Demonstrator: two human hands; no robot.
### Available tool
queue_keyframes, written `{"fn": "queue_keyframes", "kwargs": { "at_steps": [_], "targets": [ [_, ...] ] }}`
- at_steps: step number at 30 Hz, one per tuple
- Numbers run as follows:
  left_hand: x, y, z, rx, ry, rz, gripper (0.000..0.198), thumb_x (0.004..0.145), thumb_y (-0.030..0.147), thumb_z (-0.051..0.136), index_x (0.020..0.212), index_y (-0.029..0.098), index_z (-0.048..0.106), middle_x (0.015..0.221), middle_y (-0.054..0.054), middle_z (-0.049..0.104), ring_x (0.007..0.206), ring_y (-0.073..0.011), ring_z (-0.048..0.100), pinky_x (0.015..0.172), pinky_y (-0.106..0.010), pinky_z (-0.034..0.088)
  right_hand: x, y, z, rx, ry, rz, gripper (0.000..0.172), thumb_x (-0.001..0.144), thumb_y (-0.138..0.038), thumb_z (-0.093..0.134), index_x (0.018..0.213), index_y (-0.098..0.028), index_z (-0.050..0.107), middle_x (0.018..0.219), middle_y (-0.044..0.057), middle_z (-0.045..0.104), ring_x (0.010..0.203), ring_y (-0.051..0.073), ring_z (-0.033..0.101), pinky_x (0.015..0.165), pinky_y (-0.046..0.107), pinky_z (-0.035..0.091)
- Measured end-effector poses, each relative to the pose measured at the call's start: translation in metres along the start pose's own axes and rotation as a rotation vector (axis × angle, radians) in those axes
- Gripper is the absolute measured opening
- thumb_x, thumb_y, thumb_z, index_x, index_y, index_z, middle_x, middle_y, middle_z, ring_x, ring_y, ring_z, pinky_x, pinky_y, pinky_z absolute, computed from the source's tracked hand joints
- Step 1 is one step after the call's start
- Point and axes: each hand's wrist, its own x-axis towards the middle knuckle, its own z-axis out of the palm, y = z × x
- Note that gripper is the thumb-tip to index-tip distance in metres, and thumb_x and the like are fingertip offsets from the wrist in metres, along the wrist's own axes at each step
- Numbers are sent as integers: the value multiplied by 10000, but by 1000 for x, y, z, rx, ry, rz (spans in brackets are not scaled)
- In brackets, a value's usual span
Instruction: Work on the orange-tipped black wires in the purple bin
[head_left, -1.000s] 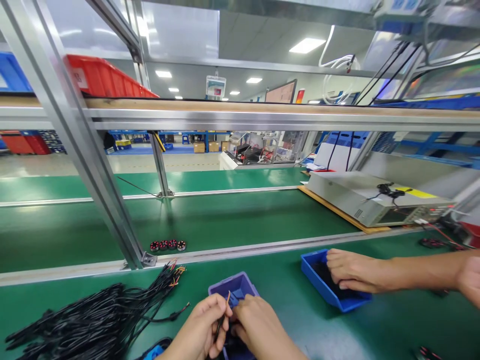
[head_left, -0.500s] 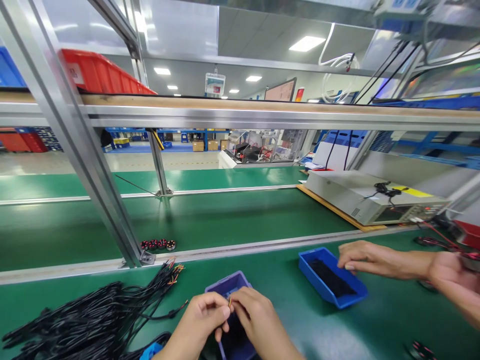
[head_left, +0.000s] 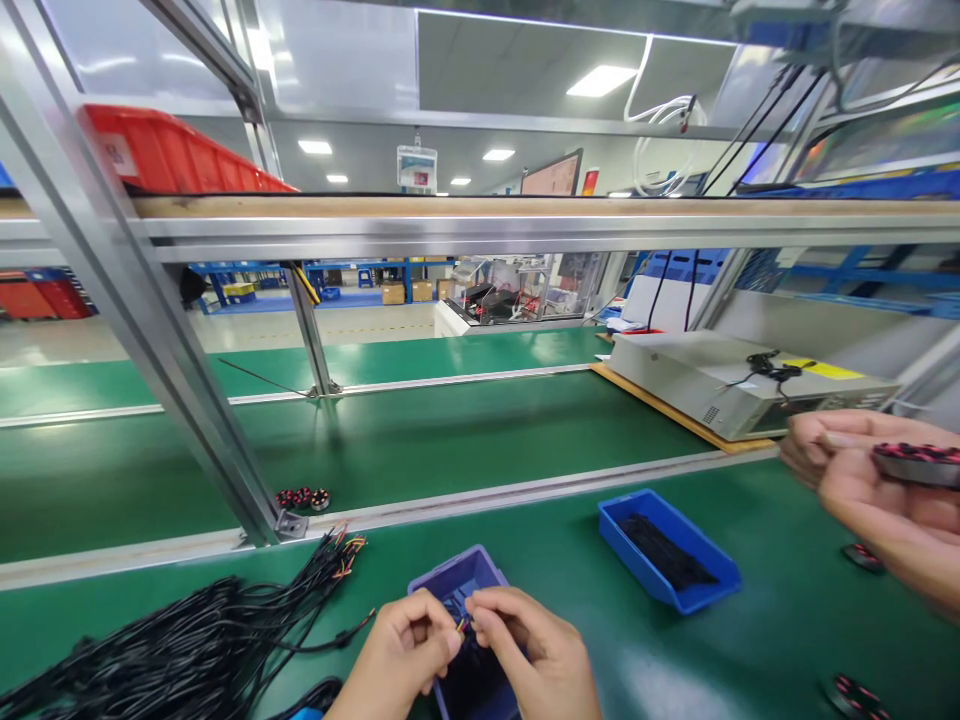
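My left hand (head_left: 409,650) is closed in a pinch, with thin coloured wires (head_left: 463,625) showing at its thumb and fingertip. Just beside it, my right hand (head_left: 534,645) pinches too, its fingertips almost meeting the left ones; whatever lies between them is too small to make out. Both hands are over a purple bin (head_left: 435,577), which has small dark pieces inside and is partly covered by my fingers. To the left lies a big bundle of black cables (head_left: 172,640) with bare coloured wire ends.
A blue bin (head_left: 679,603) of black pieces stands to the right. A co-worker's hands (head_left: 862,480) hold a round black-and-pink part (head_left: 919,463) at the right edge. Similar round parts (head_left: 302,498) sit by the metal post (head_left: 172,340). A grey instrument (head_left: 675,385) rests behind.
The co-worker's hand has left the blue bin and moved right, to the round part. My fingertips have shifted slightly, and the coloured wires now show nearer my left thumb.
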Motion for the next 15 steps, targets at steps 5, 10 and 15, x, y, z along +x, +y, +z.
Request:
{"fn": "queue_keyframes", "kwargs": {
  "at_steps": [5, 10, 15],
  "targets": [
    [0, 0, 0, -12, 13, 6, 489, 656, 622, 800, 654, 165, 627, 553, 34, 549, 468, -80, 453, 413, -176, 305, 1, 6, -3, -66, -96, -60, 231, 880, -424, 693, 870, -209, 777, 771, 57, 756, 608, 176, 710, 569, 204, 608],
    [1, -1, 0, -11, 8, 22, 495, 675, 630, 786, 663, 157, 641, 525, 20, 580, 437, -80, 467, 422, -188, 344, 4, 6, -10, -250, -202, -269, 153, 917, -271, 643, 916, -240, 793, 821, 59, 789, 711, 212, 747, 701, 270, 635],
    [1, -1, -1, 3, 20, -41, 536, 643, 672, 781, 658, 160, 624, 481, 29, 569, 390, -67, 421, 402, -187, 300, 7, 7, -14, -218, -145, -286, 183, 926, -304, 639, 1001, -259, 800, 864, 71, 801, 737, 226, 757, 707, 290, 642]
  ]
}}
